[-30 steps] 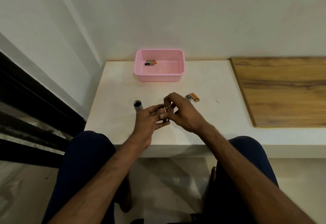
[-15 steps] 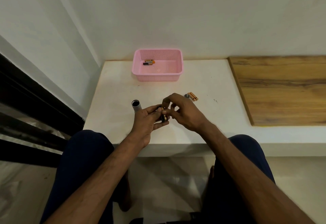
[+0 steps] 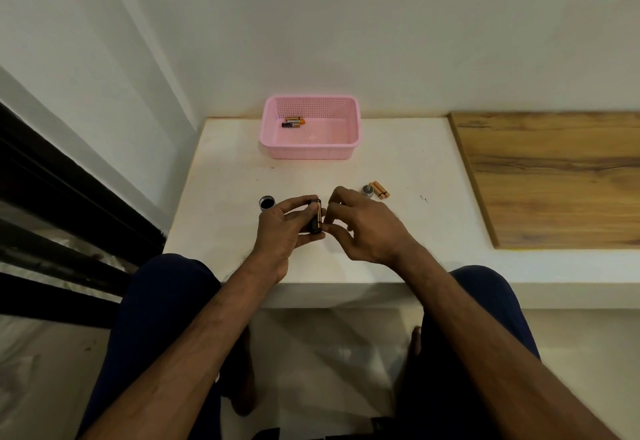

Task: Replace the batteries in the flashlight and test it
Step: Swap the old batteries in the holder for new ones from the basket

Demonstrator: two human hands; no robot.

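Observation:
My left hand (image 3: 282,231) grips a small black battery holder (image 3: 314,217) with a copper-coloured battery in it, held just above the white table (image 3: 398,231). My right hand (image 3: 363,228) is close on its right, fingers curled, fingertips touching the holder's side. The open flashlight tube (image 3: 266,203) stands upright on the table left of my hands. The flashlight's end cap (image 3: 367,190) lies to the right, with two copper batteries (image 3: 379,190) beside it.
A pink basket (image 3: 277,141) stands at the back of the table against the wall, with two batteries (image 3: 293,122) inside. A wooden board (image 3: 554,176) covers the surface to the right. Black bars run along the left. My knees are under the table's front edge.
My right hand has drawn slightly right, off the top of the holder, so the holder and its battery show more. The left hand keeps its grip.

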